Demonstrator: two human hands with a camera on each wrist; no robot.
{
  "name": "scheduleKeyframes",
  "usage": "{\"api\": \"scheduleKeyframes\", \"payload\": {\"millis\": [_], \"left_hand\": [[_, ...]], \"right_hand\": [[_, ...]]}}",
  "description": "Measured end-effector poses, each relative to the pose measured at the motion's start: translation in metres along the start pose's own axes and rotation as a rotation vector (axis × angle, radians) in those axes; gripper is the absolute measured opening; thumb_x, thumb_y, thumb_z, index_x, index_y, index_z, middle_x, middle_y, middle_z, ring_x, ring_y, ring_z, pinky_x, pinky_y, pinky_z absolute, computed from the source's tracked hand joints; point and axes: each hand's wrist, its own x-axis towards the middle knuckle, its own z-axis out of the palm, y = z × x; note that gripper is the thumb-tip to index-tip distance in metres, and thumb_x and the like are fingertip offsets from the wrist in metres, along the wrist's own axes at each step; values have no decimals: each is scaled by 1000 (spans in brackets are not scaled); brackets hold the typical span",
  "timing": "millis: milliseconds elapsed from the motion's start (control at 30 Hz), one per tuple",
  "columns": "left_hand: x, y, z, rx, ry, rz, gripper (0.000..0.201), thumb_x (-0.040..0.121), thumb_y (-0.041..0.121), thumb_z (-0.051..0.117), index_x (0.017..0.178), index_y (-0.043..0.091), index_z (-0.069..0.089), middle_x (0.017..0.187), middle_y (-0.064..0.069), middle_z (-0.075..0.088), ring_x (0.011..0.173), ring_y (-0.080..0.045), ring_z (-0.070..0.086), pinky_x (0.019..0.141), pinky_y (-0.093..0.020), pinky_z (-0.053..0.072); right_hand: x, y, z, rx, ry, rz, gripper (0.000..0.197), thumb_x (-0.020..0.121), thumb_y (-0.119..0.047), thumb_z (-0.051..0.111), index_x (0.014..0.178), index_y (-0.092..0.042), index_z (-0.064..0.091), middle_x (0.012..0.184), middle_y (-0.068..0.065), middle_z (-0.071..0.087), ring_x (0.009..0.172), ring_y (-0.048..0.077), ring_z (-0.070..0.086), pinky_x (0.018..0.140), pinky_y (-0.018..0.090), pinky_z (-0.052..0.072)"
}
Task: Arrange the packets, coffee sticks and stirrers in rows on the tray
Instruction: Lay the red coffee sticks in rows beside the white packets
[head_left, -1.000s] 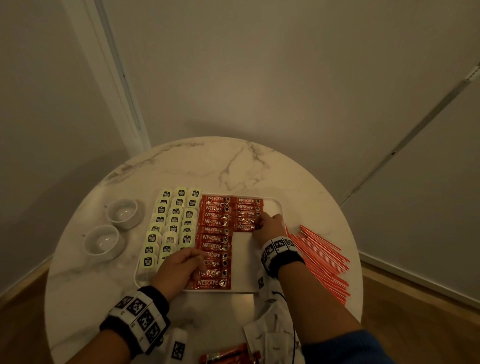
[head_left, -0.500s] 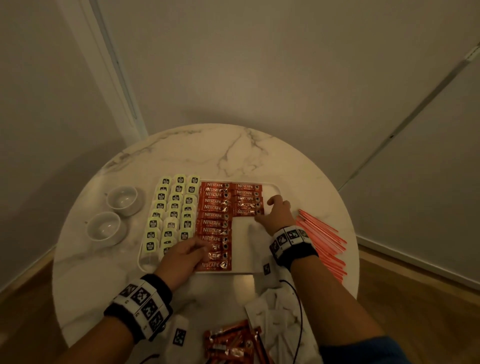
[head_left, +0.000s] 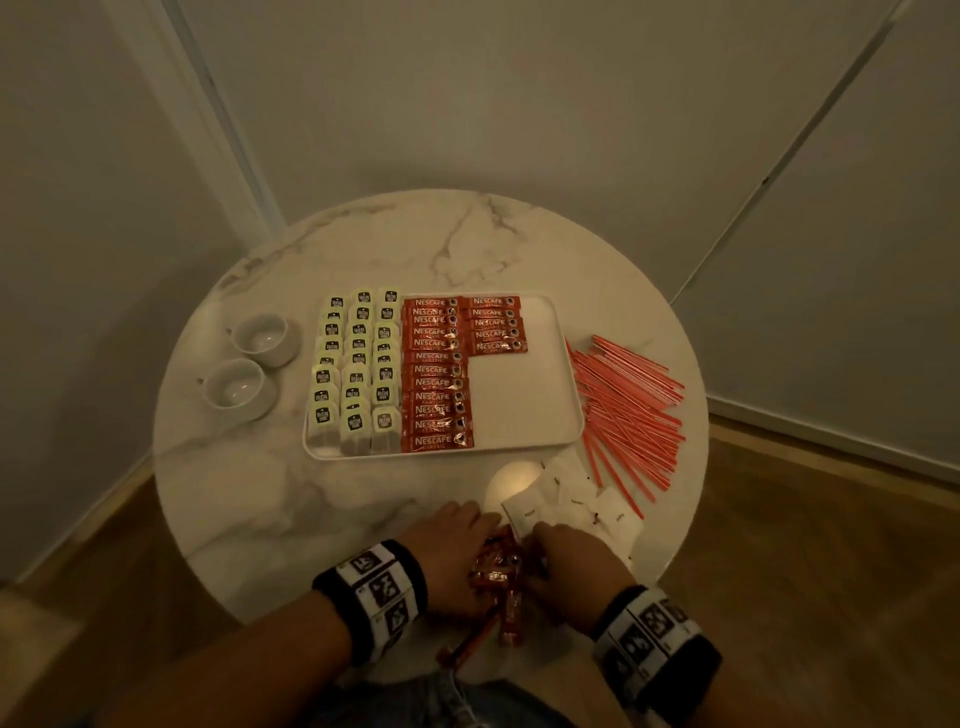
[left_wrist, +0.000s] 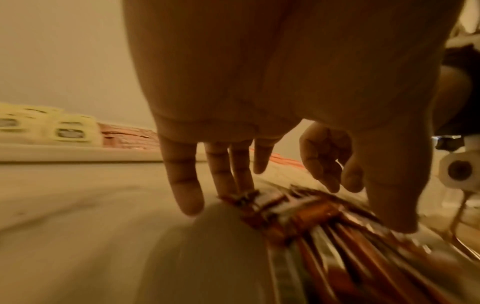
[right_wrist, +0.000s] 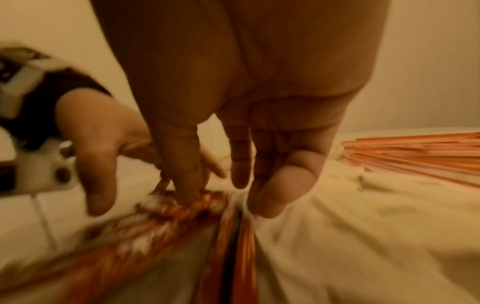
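Observation:
A white tray (head_left: 519, 400) holds rows of green tea packets (head_left: 358, 369), one long column of red coffee sticks (head_left: 436, 371) and a short second column (head_left: 496, 325). Its right part is bare. Orange stirrers (head_left: 628, 410) lie on the table right of the tray. Loose coffee sticks (head_left: 498, 571) are piled at the table's near edge. My left hand (head_left: 457, 545) rests on the pile with straight fingers (left_wrist: 182, 185) and its thumb on top. My right hand (head_left: 550, 556) pinches sticks (right_wrist: 233, 226) between thumb and curled fingers.
White sugar packets (head_left: 571, 499) lie crumpled just beyond my right hand. Two white cups (head_left: 260, 338) stand left of the tray on the round marble table (head_left: 311, 519). Walls close in behind, and the wooden floor drops away around the table.
Both hands have left the tray and drawn back to the loose coffee sticks at the near edge. The right hand let go of the second column.

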Motion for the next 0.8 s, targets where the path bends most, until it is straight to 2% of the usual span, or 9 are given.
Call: {"api": "scheduleKeyframes", "payload": {"millis": [133,267,367,467,567,700,800], "left_hand": [[6,16,10,100,45,-14,78,75,52,67,137,22,31,131,-3,39,116,-24,42,96,-45,44],[13,21,13,72,56,-64,59,84,24,64,135,18,34,134,-5,42,119,-26,43,98,-42,44],[16,20,15,91,94,-59,50,90,15,57,135,15,36,134,-7,42,120,-27,43,101,-40,41],[15,18,14,82,93,-83,41,94,21,52,133,14,38,133,-9,44,120,-27,43,101,-41,41],[11,17,6,31,114,-123,37,94,25,52,128,14,41,131,-9,47,117,-26,48,101,-39,41],[-1,11,-18,-186,224,-195,38,92,34,55,125,20,43,121,0,55,106,-20,56,94,-34,46],[-10,7,-34,-446,378,-189,24,96,25,51,119,22,46,111,3,59,96,-11,55,88,-27,47]], "right_hand": [[-10,-4,23,-4,12,15,61,78,-55,65,127,-26,41,116,-2,53,100,16,56,87,30,50],[-9,-17,34,-72,-34,5,84,77,-46,70,143,-26,23,130,5,43,110,25,53,89,37,50],[-7,-22,39,-1,14,8,73,88,-31,61,146,-27,17,125,6,45,103,25,56,85,37,52],[-6,-24,41,69,38,41,63,93,-23,52,145,-30,17,121,6,47,101,26,58,84,36,52],[-3,-23,37,92,45,61,49,96,-21,47,140,-23,27,121,7,51,103,24,58,86,33,49],[-4,-17,20,191,62,-4,26,100,-29,44,123,-21,39,102,-1,58,85,14,55,82,29,49],[-3,-13,1,434,186,-61,23,98,-32,47,118,-27,35,95,-3,63,76,15,60,71,28,52]]}}
